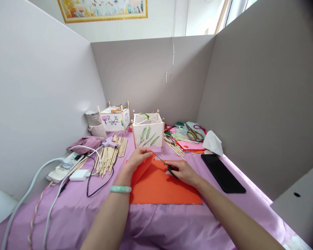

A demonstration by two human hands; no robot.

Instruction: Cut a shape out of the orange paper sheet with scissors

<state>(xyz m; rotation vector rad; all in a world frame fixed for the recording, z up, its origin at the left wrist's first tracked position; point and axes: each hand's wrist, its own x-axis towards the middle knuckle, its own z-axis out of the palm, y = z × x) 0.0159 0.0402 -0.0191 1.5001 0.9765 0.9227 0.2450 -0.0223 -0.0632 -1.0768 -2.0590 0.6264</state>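
Note:
An orange paper sheet (pixel 161 189) lies on the purple tablecloth (pixel 156 225) in front of me. My left hand (pixel 137 159), with a green bangle on the wrist, holds up the sheet's left part by its far edge. My right hand (pixel 184 172) grips small black-handled scissors (pixel 167 166), whose blades point up-left at the paper's far edge beside the lifted flap. Just behind stands a small paper lantern with a green plant print (pixel 148 133).
A second lantern (pixel 114 118), a glass jar (pixel 94 119), a pile of wooden sticks (pixel 109 156), a glue gun (pixel 110 142) and a power strip with cables (pixel 65 166) sit at left. A black phone (pixel 221 173), white tissue (pixel 212 142) and craft scraps with gold scissors (pixel 194 134) lie at right. Grey partition walls enclose the desk.

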